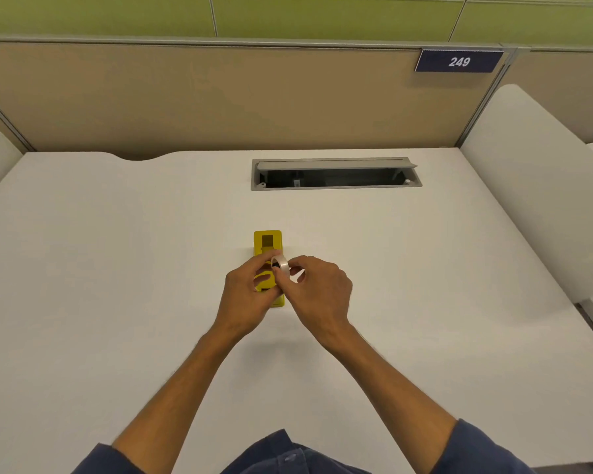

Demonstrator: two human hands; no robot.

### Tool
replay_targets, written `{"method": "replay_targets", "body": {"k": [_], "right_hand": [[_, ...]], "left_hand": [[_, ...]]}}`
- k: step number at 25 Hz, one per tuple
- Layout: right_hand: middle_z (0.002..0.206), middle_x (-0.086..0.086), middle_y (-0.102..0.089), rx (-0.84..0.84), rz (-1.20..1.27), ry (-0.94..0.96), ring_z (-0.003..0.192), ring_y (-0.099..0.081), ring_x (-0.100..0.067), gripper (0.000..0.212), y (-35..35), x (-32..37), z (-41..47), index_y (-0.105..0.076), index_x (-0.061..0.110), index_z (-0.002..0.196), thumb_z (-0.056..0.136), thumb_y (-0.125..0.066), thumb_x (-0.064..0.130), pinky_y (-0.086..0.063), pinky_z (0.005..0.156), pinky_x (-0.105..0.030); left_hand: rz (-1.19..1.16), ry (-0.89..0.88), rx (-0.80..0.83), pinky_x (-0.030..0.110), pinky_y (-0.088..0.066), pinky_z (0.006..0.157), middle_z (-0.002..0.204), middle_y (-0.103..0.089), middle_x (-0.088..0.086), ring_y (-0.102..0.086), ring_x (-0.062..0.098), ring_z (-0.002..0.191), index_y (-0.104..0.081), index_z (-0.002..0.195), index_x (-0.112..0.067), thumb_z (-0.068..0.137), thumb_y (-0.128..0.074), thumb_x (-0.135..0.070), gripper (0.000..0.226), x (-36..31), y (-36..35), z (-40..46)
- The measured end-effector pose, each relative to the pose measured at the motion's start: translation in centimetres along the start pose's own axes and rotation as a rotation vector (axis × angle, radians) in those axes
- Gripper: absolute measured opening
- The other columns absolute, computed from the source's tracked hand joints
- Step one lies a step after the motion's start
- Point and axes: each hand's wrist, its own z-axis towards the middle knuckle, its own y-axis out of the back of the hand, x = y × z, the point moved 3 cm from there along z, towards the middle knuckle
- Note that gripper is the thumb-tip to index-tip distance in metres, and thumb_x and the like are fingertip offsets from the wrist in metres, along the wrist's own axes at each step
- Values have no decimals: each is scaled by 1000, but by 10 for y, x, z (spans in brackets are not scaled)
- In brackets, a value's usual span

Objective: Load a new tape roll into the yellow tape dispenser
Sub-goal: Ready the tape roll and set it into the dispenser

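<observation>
The grip is shared by two bare hands that meet over the middle of a white desk [117, 268]. The left hand [245, 299] curls its fingers over the near half of the yellow tape dispenser [267, 242], and its fingertips also reach the roll; whether it holds the dispenser down or only rests on it cannot be told. Just to its right, the right hand [317, 290] pinches a small clear tape roll [280, 265] between thumb and forefinger, the other fingers loosely curled. The roll stands on edge, tilted, its open core facing left and slightly toward the viewer. It hovers directly above the dispenser's middle, touching or nearly touching the body. The dispenser lies flat, its long axis running straight away from the person, with a dark rectangular opening showing in the uncovered far half. The roll seems not yet seated. Judging from this, the coming move is a short drop straight down, and the roll's flat faces should line up with the dispenser's long axis. The right hand is the nearer one to guide it.
</observation>
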Motion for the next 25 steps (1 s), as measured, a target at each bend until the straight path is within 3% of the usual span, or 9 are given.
{"method": "replay_targets", "body": {"k": [6, 10, 11, 13, 15, 19, 22, 25], "right_hand": [[84, 10, -74, 32, 0, -38, 74, -66, -11, 32, -14, 1, 12, -72, 28, 91, 84, -55, 55, -33, 55, -22], [79, 10, -73, 26, 34, -60, 70, -66, -11, 31, -22, 0, 20, -72, 27, 87, 83, -57, 54, -31, 51, -18], [79, 10, -73, 29, 43, -73, 70, -66, -11, 30, -23, -1, 23, -72, 28, 86, 83, -58, 54, -35, 52, -20], [79, 10, -73, 36, 59, -93, 71, -66, -12, 29, -28, -3, 30, -71, 28, 86, 83, -58, 54, -40, 56, -24], [81, 10, -73, 33, 56, -83, 72, -66, -12, 30, -33, -3, 37, -71, 28, 87, 84, -58, 55, -38, 56, -25], [82, 10, -73, 48, 27, -69, 72, -66, -14, 30, -45, -1, 52, -70, 28, 87, 85, -57, 55, -35, 55, -25], [77, 8, -72, 72, 11, -100, 69, -64, -18, 31, -54, 0, 63, -69, 25, 80, 84, -57, 53, -41, 58, -28], [74, 5, -71, 86, -25, -105, 66, -63, -20, 32, -62, 0, 69, -67, 23, 78, 83, -58, 53, -38, 57, -28]], "left_hand": [[21, 19, 12, 23, -49, 91, 127, -61, -4, -59, 13, 109, -54, 129, -31, 81, -70, -13, 54, 13, -2, 15], [37, 42, 18, 0, -39, 78, 132, -54, -15, -49, -2, 110, -48, 134, -36, 78, -74, -21, 63, 23, -1, 21], [37, 43, 11, 2, -38, 83, 133, -52, -16, -48, -2, 113, -45, 136, -36, 77, -75, -24, 67, 26, 0, 22], [90, 33, -28, 19, -39, 97, 140, -47, -12, -45, 4, 123, -41, 139, -30, 79, -73, -24, 68, 35, 4, 23], [186, 18, -83, 30, -37, 106, 144, -46, -3, -43, 14, 130, -42, 139, -24, 88, -62, -19, 55, 47, 9, 20], [437, 63, -98, 35, -29, 111, 148, -41, 6, -36, 24, 139, -43, 138, -17, 96, -46, -22, 42, 86, 22, 8], [635, 71, -19, 44, -22, 117, 153, -33, 7, -25, 25, 144, -39, 142, -15, 95, -37, -38, 51, 111, 29, 1], [769, 60, 40, 41, -10, 119, 158, -22, 4, -14, 21, 147, -29, 146, -19, 93, -24, -49, 61, 128, 30, -6]]}}
